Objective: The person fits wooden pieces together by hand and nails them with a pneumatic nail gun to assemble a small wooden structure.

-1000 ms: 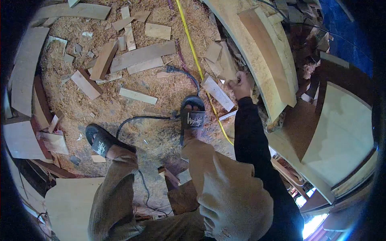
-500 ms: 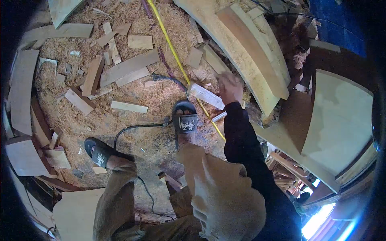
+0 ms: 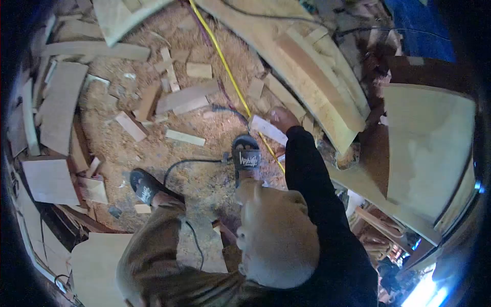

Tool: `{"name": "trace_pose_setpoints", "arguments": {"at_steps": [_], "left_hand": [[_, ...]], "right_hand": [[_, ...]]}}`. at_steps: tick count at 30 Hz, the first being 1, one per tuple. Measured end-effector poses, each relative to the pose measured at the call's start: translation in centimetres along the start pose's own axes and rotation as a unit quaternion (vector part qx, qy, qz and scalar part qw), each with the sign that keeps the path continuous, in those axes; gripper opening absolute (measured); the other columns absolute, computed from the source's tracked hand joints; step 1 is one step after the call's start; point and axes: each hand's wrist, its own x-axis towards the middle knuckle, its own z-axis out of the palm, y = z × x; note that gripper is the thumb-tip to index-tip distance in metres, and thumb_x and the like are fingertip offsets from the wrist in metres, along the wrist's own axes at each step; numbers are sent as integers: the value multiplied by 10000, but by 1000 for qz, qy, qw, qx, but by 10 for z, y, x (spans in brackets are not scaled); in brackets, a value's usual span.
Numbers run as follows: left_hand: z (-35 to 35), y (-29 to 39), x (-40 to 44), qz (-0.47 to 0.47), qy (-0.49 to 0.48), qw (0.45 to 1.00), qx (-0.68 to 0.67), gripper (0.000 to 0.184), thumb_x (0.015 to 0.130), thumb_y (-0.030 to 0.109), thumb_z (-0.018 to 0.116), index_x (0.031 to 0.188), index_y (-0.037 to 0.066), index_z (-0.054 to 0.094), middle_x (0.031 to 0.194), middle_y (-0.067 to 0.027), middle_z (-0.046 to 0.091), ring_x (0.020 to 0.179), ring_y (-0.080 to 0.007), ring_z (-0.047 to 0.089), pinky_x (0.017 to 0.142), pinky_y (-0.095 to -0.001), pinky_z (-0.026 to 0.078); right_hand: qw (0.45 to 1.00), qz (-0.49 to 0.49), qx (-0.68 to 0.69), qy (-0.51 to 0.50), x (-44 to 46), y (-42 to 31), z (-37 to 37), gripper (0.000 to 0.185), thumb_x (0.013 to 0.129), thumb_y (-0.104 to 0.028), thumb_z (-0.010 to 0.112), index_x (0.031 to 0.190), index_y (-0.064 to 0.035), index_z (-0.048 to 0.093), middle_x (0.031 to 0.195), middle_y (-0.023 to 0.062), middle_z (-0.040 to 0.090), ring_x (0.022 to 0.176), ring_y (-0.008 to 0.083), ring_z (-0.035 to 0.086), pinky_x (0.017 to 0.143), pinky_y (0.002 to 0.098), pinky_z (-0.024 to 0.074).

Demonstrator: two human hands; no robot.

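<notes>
Beside a short pale wood block [image 3: 268,130] on the floor is my right hand [image 3: 283,118], at the end of a black sleeve. Its fingers are blurred and partly hidden, so whether they grip anything is unclear. The block lies by the yellow cable [image 3: 225,64], just beyond the toes of my right sandal [image 3: 247,158]. A longer wood strip [image 3: 285,96] lies just above the hand. My left hand is out of view.
Wood offcuts [image 3: 189,97] lie scattered over sawdust. A large curved board [image 3: 312,77] rises on the right, with a pale curved panel [image 3: 427,148] beyond it. A black cable [image 3: 192,161] runs between my feet. More boards [image 3: 61,107] line the left.
The camera view has shifted. My right hand has moved from the wood pieces above down to the side of the short block, and its fingers, spread half a second ago, now look more curled.
</notes>
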Motion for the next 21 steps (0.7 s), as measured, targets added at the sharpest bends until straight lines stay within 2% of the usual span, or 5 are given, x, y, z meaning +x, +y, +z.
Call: {"name": "trace_pose_setpoints", "arguments": {"at_steps": [5, 7, 10, 13, 21], "left_hand": [[4, 41, 31, -66, 77, 994, -48, 212, 859, 177, 561, 987, 33, 649, 1196, -174, 557, 1160, -407, 450, 1032, -539, 264], [-1, 46, 28, -8, 107, 990, -94, 204, 856, 188, 572, 972, 44, 659, 1241, -177, 525, 1186, -399, 431, 1021, -529, 285], [-2, 47, 23, 77, 111, 988, -69, 197, 860, 200, 576, 960, 56, 666, 1234, -173, 531, 1193, -393, 423, 980, -541, 324], [7, 45, 16, 132, 151, 977, -73, 194, 858, 222, 588, 937, 64, 670, 1230, -149, 538, 1194, -398, 418, 943, -535, 362], [-10, 101, 19, 185, 133, 973, 21, 241, 865, 308, 576, 965, 101, 648, 1145, -122, 571, 1114, -362, 476, 929, -469, 383]], "right_hand": [[928, 180, 326, 16, -20, -8, -35, 420, 694, -163, 713, 1067, -114, 526, 1002, 144, 607, 956, 309, 584, 823, 386, 468], [987, 152, -26, 36, -57, -44, -84, 444, 687, -290, 707, 1039, -60, 566, 988, 165, 634, 940, 319, 602, 817, 410, 475], [989, 99, -90, 57, -100, -8, -86, 424, 664, -173, 638, 1065, -55, 569, 1072, 196, 564, 992, 347, 540, 869, 438, 444], [975, 109, 79, 177, -239, -42, -171, 401, 668, -126, 612, 1062, -67, 564, 1068, 161, 550, 1005, 349, 531, 870, 421, 447], [921, 189, 21, 339, -570, -83, -311, 287, 781, -251, 592, 995, -60, 615, 858, 170, 635, 771, 329, 625, 700, 395, 496]]}}
